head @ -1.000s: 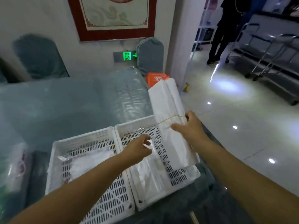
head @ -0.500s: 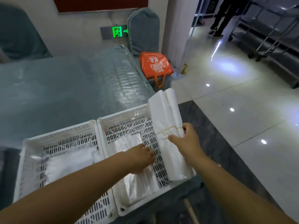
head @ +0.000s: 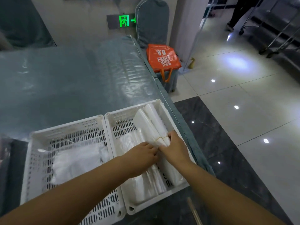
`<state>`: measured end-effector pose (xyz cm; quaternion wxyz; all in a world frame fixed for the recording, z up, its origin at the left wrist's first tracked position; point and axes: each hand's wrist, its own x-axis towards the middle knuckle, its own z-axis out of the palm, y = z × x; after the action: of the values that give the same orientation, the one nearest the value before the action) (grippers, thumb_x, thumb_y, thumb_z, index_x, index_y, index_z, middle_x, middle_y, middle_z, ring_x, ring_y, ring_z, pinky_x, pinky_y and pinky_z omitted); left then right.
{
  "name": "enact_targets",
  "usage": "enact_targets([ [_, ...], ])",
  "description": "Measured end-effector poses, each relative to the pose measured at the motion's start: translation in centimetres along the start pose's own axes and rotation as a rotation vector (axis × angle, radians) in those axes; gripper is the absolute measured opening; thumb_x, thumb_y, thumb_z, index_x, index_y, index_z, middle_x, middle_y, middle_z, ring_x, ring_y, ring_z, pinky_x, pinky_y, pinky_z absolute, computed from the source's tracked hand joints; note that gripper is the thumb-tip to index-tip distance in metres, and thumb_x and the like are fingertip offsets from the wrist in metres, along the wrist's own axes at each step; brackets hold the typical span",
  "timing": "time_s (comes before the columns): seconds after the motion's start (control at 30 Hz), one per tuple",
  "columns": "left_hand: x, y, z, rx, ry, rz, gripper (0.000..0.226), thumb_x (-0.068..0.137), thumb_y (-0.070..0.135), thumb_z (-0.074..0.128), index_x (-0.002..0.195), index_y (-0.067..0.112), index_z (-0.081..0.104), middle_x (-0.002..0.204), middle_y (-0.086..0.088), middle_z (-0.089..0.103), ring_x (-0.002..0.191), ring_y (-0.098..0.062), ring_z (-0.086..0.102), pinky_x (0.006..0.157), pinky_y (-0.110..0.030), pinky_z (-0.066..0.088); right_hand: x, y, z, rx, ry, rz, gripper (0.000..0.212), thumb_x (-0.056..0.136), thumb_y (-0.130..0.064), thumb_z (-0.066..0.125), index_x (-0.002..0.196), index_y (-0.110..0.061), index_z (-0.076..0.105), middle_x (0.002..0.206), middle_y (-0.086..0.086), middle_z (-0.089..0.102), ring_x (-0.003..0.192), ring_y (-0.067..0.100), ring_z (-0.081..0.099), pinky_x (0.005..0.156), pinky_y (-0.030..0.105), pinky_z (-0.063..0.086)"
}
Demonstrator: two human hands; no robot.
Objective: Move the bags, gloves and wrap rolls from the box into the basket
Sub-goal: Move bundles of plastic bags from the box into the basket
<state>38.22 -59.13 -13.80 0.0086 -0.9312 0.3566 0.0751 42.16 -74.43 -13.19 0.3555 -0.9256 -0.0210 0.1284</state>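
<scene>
Two white slotted baskets stand side by side at the table's near edge. In the right basket (head: 129, 111) lies a white bundle of folded bags (head: 149, 122), bound by a rubber band, along the basket's right side. My right hand (head: 174, 147) grips that bundle at the band. My left hand (head: 142, 155) rests with bent fingers beside it, on clear plastic bags (head: 146, 181) lying in the same basket. The left basket (head: 65, 125) holds another packet of clear plastic (head: 76, 161).
The table (head: 65, 78) has a clear plastic cover. An orange bag (head: 162, 57) sits on a covered chair at the table's right edge. Tiled floor lies to the right, with metal trolleys (head: 276, 30) and a standing person (head: 238, 12) at the far right.
My right hand has lowered the white bundle from above the right basket down into it. My left hand moved right to meet it. The camera tilted down.
</scene>
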Motion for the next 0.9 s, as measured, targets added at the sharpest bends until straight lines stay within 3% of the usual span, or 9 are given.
enact_targets([
  [0.07, -0.1, -0.1, 0.0, 0.001, 0.011, 0.002, 0.032, 0.083, 0.008, 0.05, 0.115, 0.01, 0.055, 0.122, -0.01, 0.056, 0.113, -0.027, 0.047, 0.104, -0.036, 0.028, 0.2, -0.1, 0.5, 0.031, -0.008, 0.023, 0.036, 0.07, -0.029, 0.07, 0.094, -0.024, 0.044, 0.082, -0.004, 0.056, 0.07, 0.011, 0.056, 0.056, 0.027, 0.046],
  [0.2, -0.3, -0.3, 0.2, -0.025, 0.053, 0.013, 0.034, 0.08, 0.006, 0.053, 0.114, 0.008, 0.055, 0.115, -0.011, 0.058, 0.103, -0.028, 0.05, 0.101, -0.036, 0.032, 0.0, 0.2, 1.5, 0.09, -0.005, 0.091, 0.036, 0.073, -0.027, 0.069, 0.095, -0.026, 0.042, 0.08, -0.012, 0.052, 0.068, -0.002, 0.05, 0.051, 0.016, 0.035],
  [0.33, -0.1, -0.2, 0.7, -0.022, 0.067, 0.005, 0.039, 0.08, 0.008, 0.055, 0.119, 0.006, 0.051, 0.117, -0.011, 0.058, 0.104, -0.028, 0.051, 0.102, -0.036, 0.034, -0.1, 0.8, 1.4, 0.076, 0.002, 0.07, 0.027, 0.079, -0.035, 0.065, 0.094, -0.025, 0.045, 0.08, -0.012, 0.054, 0.07, 0.004, 0.055, 0.055, 0.021, 0.04],
  [0.4, 0.2, -0.1, 0.7, -0.04, 0.066, -0.006, 0.04, 0.08, 0.008, 0.056, 0.119, 0.007, 0.049, 0.116, -0.011, 0.057, 0.104, -0.027, 0.051, 0.102, -0.036, 0.033, 0.1, 1.2, 0.9, 0.003, -0.009, 0.027, 0.011, 0.088, -0.034, 0.051, 0.089, -0.023, 0.047, 0.077, -0.008, 0.054, 0.07, 0.014, 0.055, 0.055, 0.025, 0.038],
  [0.47, 0.3, 0.0, 0.8, -0.071, 0.072, -0.021, 0.042, 0.08, 0.008, 0.056, 0.121, 0.008, 0.047, 0.117, -0.011, 0.057, 0.106, -0.028, 0.052, 0.104, -0.036, 0.032, 0.2, 1.7, 0.6, -0.093, -0.019, 0.003, 0.01, 0.092, -0.025, 0.042, 0.094, -0.021, 0.05, 0.082, -0.004, 0.058, 0.075, 0.018, 0.056, 0.058, 0.029, 0.039],
  [0.6, 0.4, 0.2, 0.8, -0.058, 0.07, -0.016, 0.067, 0.082, 0.009, 0.057, 0.141, 0.012, 0.026, 0.118, -0.011, 0.055, 0.105, -0.027, 0.052, 0.103, -0.037, 0.035, 0.6, 1.8, 0.1, -0.218, 0.016, -0.017, 0.029, 0.09, -0.016, 0.043, 0.118, -0.016, 0.051, 0.102, 0.004, 0.064, 0.086, 0.019, 0.059, 0.072, 0.032, 0.047],
  [0.73, 1.0, 0.5, 0.6, -0.037, 0.043, -0.002, 0.078, 0.081, 0.008, 0.06, 0.144, 0.019, 0.016, 0.121, -0.011, 0.053, 0.11, -0.028, 0.048, 0.106, -0.038, 0.03, 0.9, 1.9, -0.4, -0.395, 0.079, -0.073, 0.025, 0.093, -0.017, 0.043, 0.118, -0.015, 0.048, 0.1, 0.006, 0.065, 0.084, 0.023, 0.063, 0.071, 0.037, 0.053],
  [0.9, 1.6, 0.7, 0.6, -0.029, -0.025, -0.002, 0.089, 0.078, 0.008, 0.065, 0.145, 0.021, 0.008, 0.12, -0.012, 0.052, 0.113, -0.03, 0.046, 0.108, -0.04, 0.027, 0.6, 1.7, -1.0, -0.627, 0.02, -0.118, 0.029, 0.092, -0.015, 0.053, 0.118, -0.015, 0.038, 0.098, 0.005, 0.064, 0.074, 0.019, 0.064, 0.063, 0.031, 0.056],
])
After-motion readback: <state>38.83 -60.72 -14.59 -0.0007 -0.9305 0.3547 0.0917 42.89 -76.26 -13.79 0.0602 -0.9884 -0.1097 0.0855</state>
